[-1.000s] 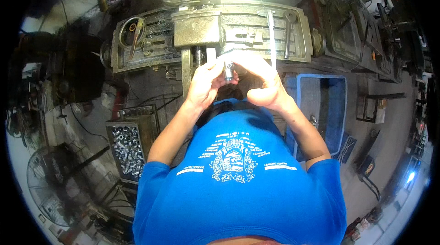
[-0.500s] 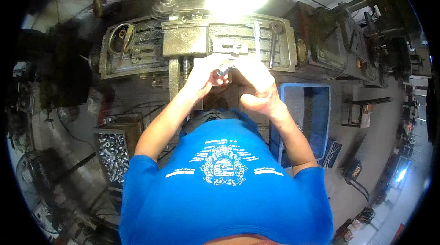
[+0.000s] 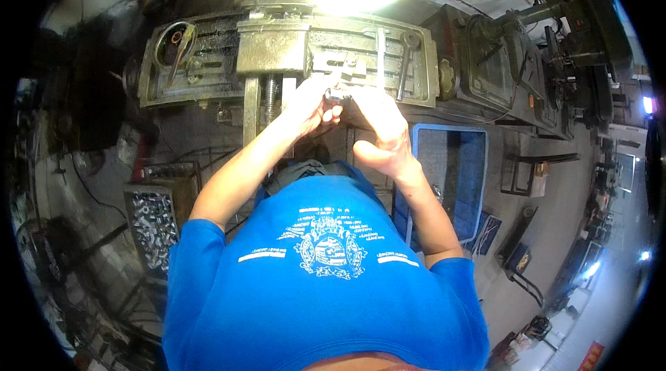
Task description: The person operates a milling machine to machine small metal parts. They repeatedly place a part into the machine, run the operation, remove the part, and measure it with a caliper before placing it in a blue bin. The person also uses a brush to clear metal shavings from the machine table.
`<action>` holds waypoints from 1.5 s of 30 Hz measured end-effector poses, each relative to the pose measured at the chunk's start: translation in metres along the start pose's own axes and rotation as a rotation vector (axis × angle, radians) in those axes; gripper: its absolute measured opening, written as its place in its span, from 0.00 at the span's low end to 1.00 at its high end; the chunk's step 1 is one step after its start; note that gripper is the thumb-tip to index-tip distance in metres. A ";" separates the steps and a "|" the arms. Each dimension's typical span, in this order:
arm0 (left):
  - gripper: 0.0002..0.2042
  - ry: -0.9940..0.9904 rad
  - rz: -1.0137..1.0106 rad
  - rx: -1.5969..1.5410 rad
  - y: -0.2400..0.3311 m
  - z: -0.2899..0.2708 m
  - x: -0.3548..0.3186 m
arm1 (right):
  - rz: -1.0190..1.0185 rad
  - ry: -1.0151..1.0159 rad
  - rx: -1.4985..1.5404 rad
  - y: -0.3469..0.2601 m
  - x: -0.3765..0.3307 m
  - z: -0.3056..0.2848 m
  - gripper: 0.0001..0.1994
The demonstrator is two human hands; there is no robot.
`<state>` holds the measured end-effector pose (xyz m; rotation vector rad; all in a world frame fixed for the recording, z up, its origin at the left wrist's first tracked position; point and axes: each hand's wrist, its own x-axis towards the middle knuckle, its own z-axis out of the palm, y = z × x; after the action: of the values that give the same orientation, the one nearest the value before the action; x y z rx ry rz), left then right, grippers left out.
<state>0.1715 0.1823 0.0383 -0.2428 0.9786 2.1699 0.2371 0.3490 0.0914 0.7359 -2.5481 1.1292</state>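
In front of the machine table, my left hand (image 3: 312, 106) is closed around a small shiny metal part (image 3: 337, 94), some of it hidden by fingers. My right hand (image 3: 383, 125) meets the same part from the other side with its fingertips, its thumb sticking out below. Glare washes out part of the right fingers. Just beyond both hands lies the slotted metal machine table (image 3: 433, 69) with a vise (image 3: 272, 48) mounted on it. A small clamp block (image 3: 352, 64) sits to the vise's right.
A wrench (image 3: 408, 59) and a caliper-like tool (image 3: 380, 59) lie on the table's right side. A round dish with a brush (image 3: 182, 52) stands at its left. A bin of small metal parts (image 3: 154, 229) is at lower left, a blue crate (image 3: 483, 184) at right.
The metal part has turned between my hands and is less tilted. Both hands stay together at the part; the whole view has shifted slightly.
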 end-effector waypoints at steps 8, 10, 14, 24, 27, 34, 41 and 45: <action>0.17 0.050 0.006 -0.008 -0.005 0.002 -0.001 | 0.005 0.013 -0.012 -0.001 -0.001 0.002 0.32; 0.17 0.066 0.010 0.003 -0.009 -0.001 0.000 | 0.008 0.015 -0.009 -0.001 -0.002 0.002 0.32; 0.15 0.093 0.025 -0.005 -0.011 0.000 0.000 | 0.024 0.015 -0.003 -0.001 -0.003 0.002 0.32; 0.15 0.124 0.222 0.165 -0.014 0.005 -0.009 | 0.023 0.004 0.045 0.001 -0.005 0.001 0.32; 0.15 0.127 0.283 0.206 -0.012 0.009 -0.010 | 0.018 0.019 0.045 0.008 -0.007 0.001 0.32; 0.12 0.077 0.322 0.298 -0.011 0.011 -0.012 | 0.061 0.031 0.135 0.017 -0.009 -0.001 0.33; 0.11 0.049 0.279 0.253 -0.009 0.014 -0.010 | 0.251 0.004 0.415 0.028 -0.015 0.001 0.35; 0.12 0.030 0.262 0.251 -0.010 0.013 -0.008 | 0.400 0.079 0.772 0.025 -0.018 0.005 0.36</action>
<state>0.1858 0.1918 0.0447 -0.0277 1.3498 2.2501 0.2385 0.3656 0.0653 0.2959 -2.2049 2.2719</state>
